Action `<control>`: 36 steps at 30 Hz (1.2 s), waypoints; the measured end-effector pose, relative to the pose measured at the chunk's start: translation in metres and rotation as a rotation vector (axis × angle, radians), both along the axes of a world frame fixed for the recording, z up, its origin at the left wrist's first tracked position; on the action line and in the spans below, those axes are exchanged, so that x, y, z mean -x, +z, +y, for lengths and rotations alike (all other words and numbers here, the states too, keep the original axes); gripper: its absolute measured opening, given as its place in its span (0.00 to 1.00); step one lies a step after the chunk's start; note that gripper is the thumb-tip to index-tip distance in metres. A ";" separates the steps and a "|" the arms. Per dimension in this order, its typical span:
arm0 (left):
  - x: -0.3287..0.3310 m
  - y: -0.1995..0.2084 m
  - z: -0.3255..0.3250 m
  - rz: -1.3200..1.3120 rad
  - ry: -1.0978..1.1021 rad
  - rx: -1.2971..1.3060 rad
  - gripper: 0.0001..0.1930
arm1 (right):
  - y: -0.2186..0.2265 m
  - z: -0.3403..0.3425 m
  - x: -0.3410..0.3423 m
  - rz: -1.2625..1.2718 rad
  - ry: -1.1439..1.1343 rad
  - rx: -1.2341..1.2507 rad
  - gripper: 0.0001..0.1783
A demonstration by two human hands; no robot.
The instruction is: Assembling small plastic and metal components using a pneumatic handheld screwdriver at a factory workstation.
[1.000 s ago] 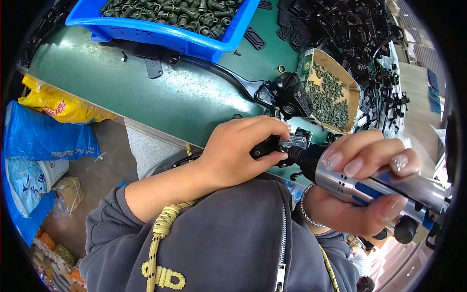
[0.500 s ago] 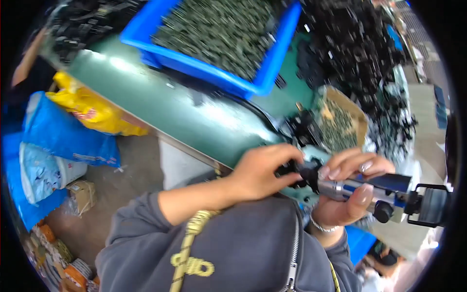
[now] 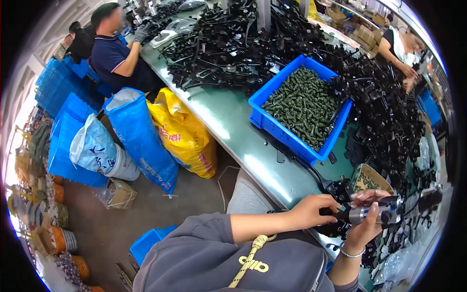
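Observation:
My right hand point(image 3: 362, 232) is wrapped around a silver and black cylindrical power screwdriver point(image 3: 374, 214), which lies roughly level at the table's near right edge. Its dark front end points left, toward my left hand point(image 3: 311, 212). The fingers of that hand are curled in a pinch around a small black part point(image 3: 328, 212) at the tool's tip. Most of the part is hidden by the fingers, so its exact kind does not show. Just beyond my hands stands a small open cardboard box point(image 3: 388, 185) with small dark green screws in it.
A blue bin point(image 3: 287, 143) full of dark green screws stands on the green table point(image 3: 214, 117). Heaps of black lever-like parts point(image 3: 221, 53) cover its far and right sides. Blue point(image 3: 141, 138) and yellow sacks point(image 3: 187, 141) stand left. Co-workers point(image 3: 114, 53) are across the table.
The view has swung, with the blue bin now farther right and lower and more of the room showing. Both hands remain at the screwdriver and the black part.

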State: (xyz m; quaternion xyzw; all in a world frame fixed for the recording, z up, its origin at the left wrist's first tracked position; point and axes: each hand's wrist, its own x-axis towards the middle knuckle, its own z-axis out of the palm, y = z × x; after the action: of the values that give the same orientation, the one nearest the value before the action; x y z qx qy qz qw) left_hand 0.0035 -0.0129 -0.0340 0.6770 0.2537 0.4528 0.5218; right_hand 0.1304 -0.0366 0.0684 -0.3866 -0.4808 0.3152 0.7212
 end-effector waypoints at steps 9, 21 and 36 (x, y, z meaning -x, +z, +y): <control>-0.003 -0.004 0.003 -0.034 -0.006 -0.003 0.12 | 0.004 0.018 -0.045 0.059 0.410 0.082 0.23; -0.013 -0.015 0.000 -0.053 -0.034 -0.083 0.09 | 0.058 0.003 -0.069 0.046 0.113 -0.115 0.20; 0.018 0.064 0.059 0.396 0.035 -0.446 0.09 | 0.034 0.030 -0.082 0.108 -0.209 -0.080 0.18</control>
State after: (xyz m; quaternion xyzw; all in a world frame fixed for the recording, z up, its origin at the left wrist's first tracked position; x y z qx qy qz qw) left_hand -0.0141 0.0461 0.0296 0.8455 0.2567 0.3654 0.2926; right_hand 0.2124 -0.0064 0.1025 -0.3879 -0.4105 0.2393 0.7897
